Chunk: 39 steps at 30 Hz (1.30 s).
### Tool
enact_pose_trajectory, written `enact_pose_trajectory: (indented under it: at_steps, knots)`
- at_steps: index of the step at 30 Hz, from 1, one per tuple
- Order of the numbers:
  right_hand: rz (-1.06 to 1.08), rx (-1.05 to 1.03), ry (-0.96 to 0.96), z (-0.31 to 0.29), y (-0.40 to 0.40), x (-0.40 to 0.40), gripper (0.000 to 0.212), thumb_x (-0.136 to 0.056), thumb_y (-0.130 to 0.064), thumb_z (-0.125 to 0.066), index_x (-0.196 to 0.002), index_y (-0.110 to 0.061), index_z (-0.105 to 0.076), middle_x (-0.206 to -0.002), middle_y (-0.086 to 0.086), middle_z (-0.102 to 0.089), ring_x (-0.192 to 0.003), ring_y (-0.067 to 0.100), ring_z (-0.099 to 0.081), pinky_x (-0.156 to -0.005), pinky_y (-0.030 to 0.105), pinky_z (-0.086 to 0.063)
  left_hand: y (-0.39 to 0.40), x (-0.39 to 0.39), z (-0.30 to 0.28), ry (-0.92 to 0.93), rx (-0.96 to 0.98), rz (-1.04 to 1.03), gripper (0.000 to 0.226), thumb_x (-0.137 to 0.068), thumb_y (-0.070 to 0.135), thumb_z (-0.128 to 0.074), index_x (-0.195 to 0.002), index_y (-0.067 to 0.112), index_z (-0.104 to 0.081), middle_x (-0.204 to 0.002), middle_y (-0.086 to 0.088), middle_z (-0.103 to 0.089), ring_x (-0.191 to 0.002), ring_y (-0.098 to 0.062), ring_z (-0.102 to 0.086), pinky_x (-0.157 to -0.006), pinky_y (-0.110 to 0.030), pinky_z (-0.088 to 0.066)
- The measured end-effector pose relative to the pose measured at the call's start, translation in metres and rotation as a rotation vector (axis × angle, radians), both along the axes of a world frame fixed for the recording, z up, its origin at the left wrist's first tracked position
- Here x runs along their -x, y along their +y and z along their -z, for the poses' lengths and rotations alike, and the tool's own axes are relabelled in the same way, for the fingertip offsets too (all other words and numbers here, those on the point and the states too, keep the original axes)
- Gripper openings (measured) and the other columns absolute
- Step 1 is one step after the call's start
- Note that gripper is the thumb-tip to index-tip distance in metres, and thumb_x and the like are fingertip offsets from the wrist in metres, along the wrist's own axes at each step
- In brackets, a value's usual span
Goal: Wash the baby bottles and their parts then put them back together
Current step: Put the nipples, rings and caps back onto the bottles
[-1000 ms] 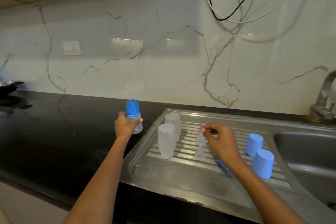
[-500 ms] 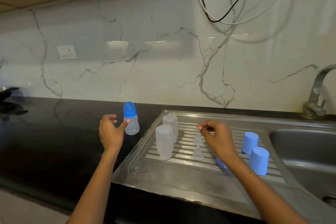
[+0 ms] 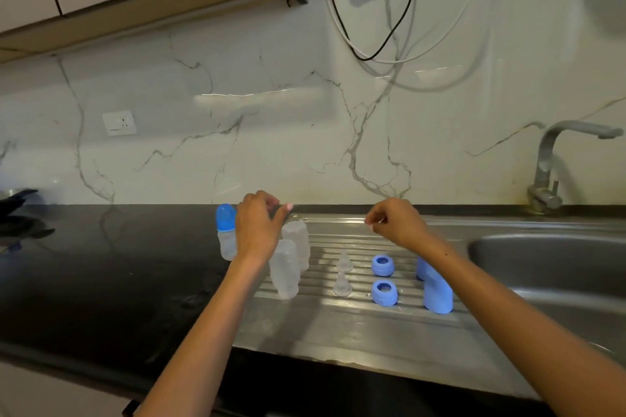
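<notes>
An assembled bottle with a blue cap (image 3: 226,230) stands on the black counter (image 3: 101,267). Two clear bottle bodies (image 3: 284,271) (image 3: 298,237) stand upside down on the steel drainboard (image 3: 338,325). To their right lie two clear nipples (image 3: 345,262) (image 3: 342,285), two blue rings (image 3: 382,265) (image 3: 384,293) and two blue caps (image 3: 437,294) (image 3: 421,269). My left hand (image 3: 261,227) hovers over the far bottle body, fingers loosely curled, holding nothing. My right hand (image 3: 396,223) is raised above the rings with its fingertips curled together; nothing shows between them.
The sink basin (image 3: 542,267) lies to the right, with a faucet (image 3: 548,166) behind it. A black pan (image 3: 17,210) sits at the far left of the counter. Cables (image 3: 372,44) hang on the marble wall under a cabinet.
My left hand let go of the capped bottle and moved right, over the clear bottle bodies. My right hand lifted off the nipples, which uncovers the blue rings.
</notes>
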State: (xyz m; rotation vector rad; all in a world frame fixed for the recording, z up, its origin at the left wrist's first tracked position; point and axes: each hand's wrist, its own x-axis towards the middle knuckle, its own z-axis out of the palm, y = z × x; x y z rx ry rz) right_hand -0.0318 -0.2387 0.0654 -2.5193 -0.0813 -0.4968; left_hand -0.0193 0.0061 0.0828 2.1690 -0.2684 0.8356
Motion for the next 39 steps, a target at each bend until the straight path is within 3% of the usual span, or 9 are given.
enact_pose_trajectory:
  at_steps: [6, 9, 12, 14, 25, 29, 32, 34, 39]
  knots:
    - [-0.099, 0.343, 0.236, -0.006, -0.013, -0.012, 0.025, -0.082, -0.006, -0.071, -0.107, -0.008, -0.07, -0.11, 0.008, -0.069, -0.103, 0.022, -0.064, -0.092, 0.033, -0.05, -0.057, -0.013, 0.0, 0.131, -0.185, 0.208, 0.028, -0.081, 0.025, -0.075, -0.101, 0.007, -0.068, -0.103, -0.006, -0.066, -0.093, -0.015, -0.061, -0.078, -0.023, -0.045]
    - [-0.145, 0.515, 0.367, -0.003, -0.006, -0.021, 0.037, -0.08, -0.012, -0.076, -0.116, -0.011, -0.067, -0.117, 0.01, -0.067, -0.107, 0.025, -0.062, -0.096, 0.036, -0.049, -0.09, -0.019, 0.02, 0.329, -0.319, 0.19, 0.034, -0.079, 0.024, -0.077, -0.105, 0.005, -0.066, -0.109, -0.01, -0.066, -0.099, -0.021, -0.06, -0.079, -0.024, -0.041]
    - [-0.18, 0.605, 0.459, 0.0, 0.002, -0.031, 0.051, -0.08, -0.012, -0.077, -0.128, -0.012, -0.06, -0.126, 0.01, -0.062, -0.113, 0.026, -0.059, -0.098, 0.033, -0.047, -0.11, -0.024, 0.039, 0.489, -0.409, 0.125, 0.028, -0.079, 0.022, -0.077, -0.092, 0.004, -0.061, -0.112, -0.017, -0.064, -0.105, -0.028, -0.06, -0.082, -0.03, -0.044]
    - [-0.187, 0.67, 0.485, 0.003, 0.004, -0.036, 0.056, -0.08, -0.012, -0.076, -0.133, -0.013, -0.056, -0.129, 0.011, -0.059, -0.117, 0.027, -0.056, -0.099, 0.033, -0.046, -0.115, -0.028, 0.05, 0.553, -0.435, 0.074, 0.038, -0.08, 0.022, -0.076, -0.109, 0.003, -0.059, -0.119, -0.015, -0.061, -0.11, -0.026, -0.058, -0.086, -0.028, -0.044]
    - [-0.211, 0.772, 0.486, 0.017, 0.004, -0.044, 0.048, -0.078, -0.01, -0.078, -0.123, -0.008, -0.063, -0.123, 0.012, -0.062, -0.113, 0.028, -0.058, -0.098, 0.036, -0.048, -0.11, -0.043, 0.068, 0.579, -0.374, 0.013, 0.027, -0.084, 0.017, -0.071, -0.104, 0.0, -0.065, -0.108, -0.014, -0.067, -0.101, -0.023, -0.063, -0.078, -0.024, -0.045]
    - [-0.2, 0.621, 0.337, 0.003, -0.004, -0.037, 0.046, -0.077, -0.013, -0.078, -0.122, -0.013, -0.065, -0.122, 0.011, -0.062, -0.112, 0.027, -0.057, -0.088, 0.032, -0.047, -0.106, -0.043, 0.056, 0.535, -0.224, 0.074, 0.017, -0.083, 0.012, -0.071, -0.093, -0.002, -0.066, -0.099, -0.016, -0.068, -0.093, -0.026, -0.064, -0.073, -0.028, -0.045]
    - [-0.204, 0.379, 0.246, -0.025, -0.024, -0.021, 0.043, -0.077, -0.016, -0.078, -0.118, -0.012, -0.067, -0.118, 0.01, -0.065, -0.107, 0.025, -0.061, -0.092, 0.036, -0.05, -0.104, -0.039, 0.04, 0.464, -0.002, 0.158, 0.016, -0.079, 0.009, -0.075, -0.074, 0.005, -0.06, -0.082, -0.019, -0.066, -0.076, -0.026, -0.061, -0.075, -0.039, -0.052]
    - [-0.208, 0.195, 0.201, -0.042, -0.044, -0.005, 0.041, -0.078, -0.015, -0.078, -0.117, -0.009, -0.068, -0.113, 0.011, -0.068, -0.102, 0.024, -0.065, -0.091, 0.034, -0.052, -0.107, -0.032, 0.031, 0.434, 0.114, 0.207, 0.018, -0.076, 0.01, -0.078, -0.075, 0.005, -0.061, -0.078, -0.014, -0.065, -0.07, -0.024, -0.059, -0.068, -0.036, -0.052]
    - [-0.15, -0.158, 0.155, -0.061, -0.103, 0.042, 0.037, -0.079, -0.017, -0.078, -0.114, -0.014, -0.069, -0.099, 0.01, -0.072, -0.082, 0.016, -0.068, -0.058, 0.014, -0.052, -0.142, -0.002, 0.02, 0.429, 0.325, 0.357, 0.011, -0.078, 0.007, -0.075, -0.086, 0.001, -0.072, -0.077, -0.01, -0.067, -0.067, -0.014, -0.059, -0.056, -0.021, -0.05]
